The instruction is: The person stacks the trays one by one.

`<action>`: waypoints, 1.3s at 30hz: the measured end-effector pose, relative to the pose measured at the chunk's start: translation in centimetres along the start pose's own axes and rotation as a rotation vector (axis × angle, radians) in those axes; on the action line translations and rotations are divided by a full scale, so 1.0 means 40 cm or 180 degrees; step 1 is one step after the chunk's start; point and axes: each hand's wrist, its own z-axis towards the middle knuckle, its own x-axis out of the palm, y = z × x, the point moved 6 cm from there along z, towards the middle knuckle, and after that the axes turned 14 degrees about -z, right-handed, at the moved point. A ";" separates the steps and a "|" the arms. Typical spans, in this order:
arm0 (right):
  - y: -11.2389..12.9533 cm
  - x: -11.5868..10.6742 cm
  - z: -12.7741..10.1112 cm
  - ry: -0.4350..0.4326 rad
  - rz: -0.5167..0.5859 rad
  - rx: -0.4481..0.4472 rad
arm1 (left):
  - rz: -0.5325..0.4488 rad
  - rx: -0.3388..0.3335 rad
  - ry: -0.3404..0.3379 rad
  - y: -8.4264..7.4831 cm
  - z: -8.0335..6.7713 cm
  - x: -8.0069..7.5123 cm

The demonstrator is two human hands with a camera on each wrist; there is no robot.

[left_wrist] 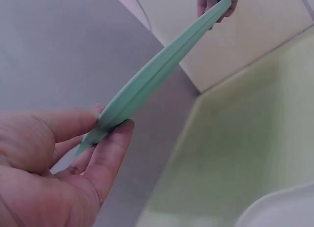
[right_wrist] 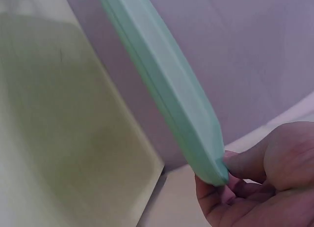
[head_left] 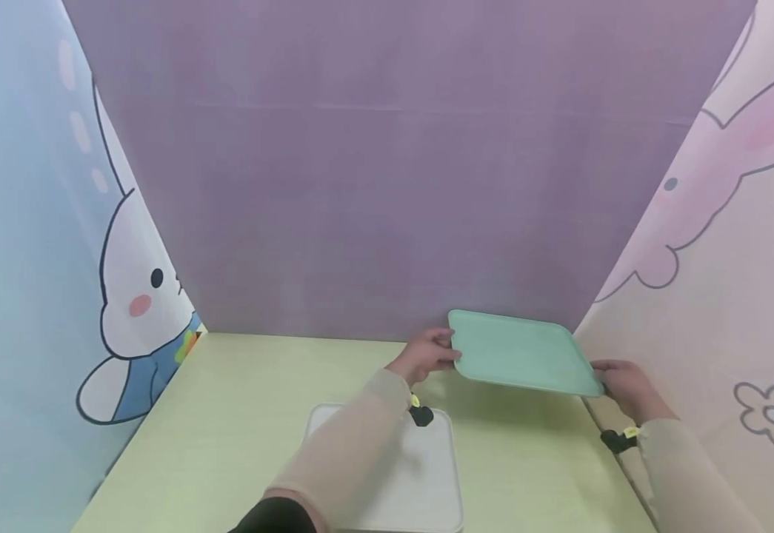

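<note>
A mint-green rectangular tray (head_left: 520,353) is held in the air above the back right of the yellow-green table (head_left: 240,414), tilted a little. My left hand (head_left: 426,355) pinches its left edge; in the left wrist view the thumb and fingers (left_wrist: 105,138) clamp the thin tray rim (left_wrist: 152,74). My right hand (head_left: 626,385) grips the tray's right near corner; the right wrist view shows fingertips (right_wrist: 235,163) curled under the tray's corner (right_wrist: 167,84). Nothing lies on the tray.
A white square tray (head_left: 420,481) lies flat on the table near the front, partly under my left forearm. A purple back wall (head_left: 387,185) and cartoon-printed side panels (head_left: 33,259) enclose the table on three sides.
</note>
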 end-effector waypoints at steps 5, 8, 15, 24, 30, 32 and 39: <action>0.079 0.002 -0.028 -0.0071 0.0227 -0.0231 | -0.0114 -0.0033 0.0038 -0.085 -0.039 -0.039; 0.138 0.008 -0.043 -0.0112 0.0537 -0.0354 | -0.0080 -0.0026 0.0022 -0.131 -0.072 -0.071; 0.259 0.049 -0.073 -0.0050 0.1024 -0.0565 | 0.0171 0.0146 -0.0024 -0.207 -0.194 -0.166; 0.364 0.167 -0.132 0.0070 0.1305 -0.0825 | 0.0538 0.0362 -0.0159 -0.243 -0.381 -0.300; 0.385 0.279 -0.168 0.0062 0.1265 -0.0721 | 0.0788 0.0358 -0.0334 -0.216 -0.481 -0.382; 0.391 0.310 -0.179 0.0042 0.1257 -0.0680 | 0.0847 0.0336 -0.0391 -0.198 -0.508 -0.405; 0.396 0.410 -0.217 0.0059 0.1260 -0.0535 | 0.0959 0.0168 -0.0647 -0.133 -0.593 -0.472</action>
